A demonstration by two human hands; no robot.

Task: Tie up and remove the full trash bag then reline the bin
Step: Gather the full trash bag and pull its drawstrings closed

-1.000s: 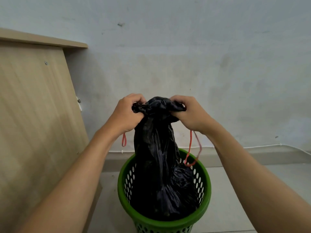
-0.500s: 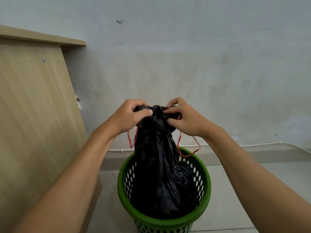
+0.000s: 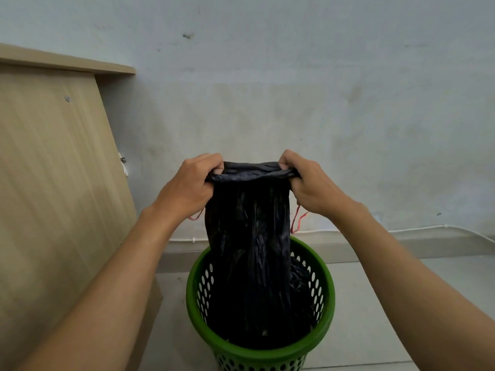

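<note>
A black trash bag (image 3: 249,236) rises out of a green perforated bin (image 3: 325,317) on the floor. My left hand (image 3: 187,188) grips the left end of the bag's top hem. My right hand (image 3: 310,183) grips the right end. The hem is stretched flat and wide between them. A red drawstring loop (image 3: 296,222) hangs below my right hand, and a short red piece (image 3: 195,217) shows under my left wrist. The bag's lower part still sits inside the bin.
A wooden desk side panel (image 3: 53,183) stands close on the left. A grey wall (image 3: 294,89) is right behind the bin, with a white cable (image 3: 401,229) along its base. Tiled floor (image 3: 388,303) lies to the right of the bin.
The bag's top was bunched together between my hands. My hands have moved apart and pulled the hem out wide and flat.
</note>
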